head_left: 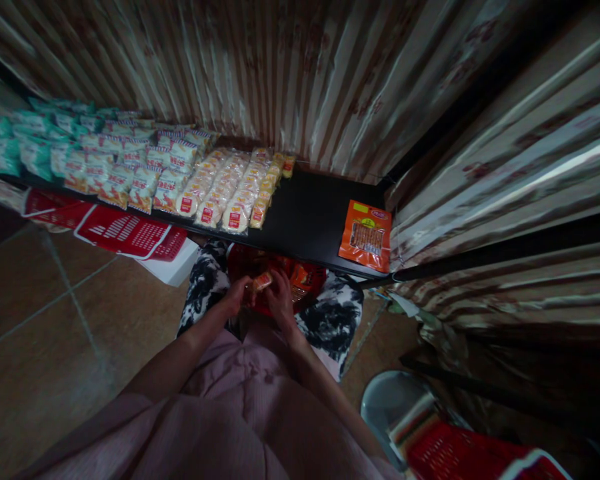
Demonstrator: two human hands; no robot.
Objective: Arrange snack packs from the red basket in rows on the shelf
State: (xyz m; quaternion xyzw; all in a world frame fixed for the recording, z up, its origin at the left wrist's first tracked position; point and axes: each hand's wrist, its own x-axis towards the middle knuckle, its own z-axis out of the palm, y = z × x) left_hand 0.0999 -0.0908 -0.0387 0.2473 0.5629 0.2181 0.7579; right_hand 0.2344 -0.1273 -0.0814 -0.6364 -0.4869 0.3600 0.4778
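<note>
Above my lap, a small snack packet (262, 281) with orange and pale colours is between my two hands. My left hand (237, 295) is closed on the packet's left side. From the other side, my right hand (281, 298) has its fingers closed on it too. Below them sits a red basket (314, 293), with orange snack packets (300, 276) inside. The dim light and small size hide the print on the held packet.
A black shelf (305, 213) runs across in front, bearing rows of round crackers (235, 207), white snack bags (145, 180), green bags (35, 150) and one orange bag (365, 235). Red baskets (125, 230) lie under its left; a stool (395, 400) stands at lower right.
</note>
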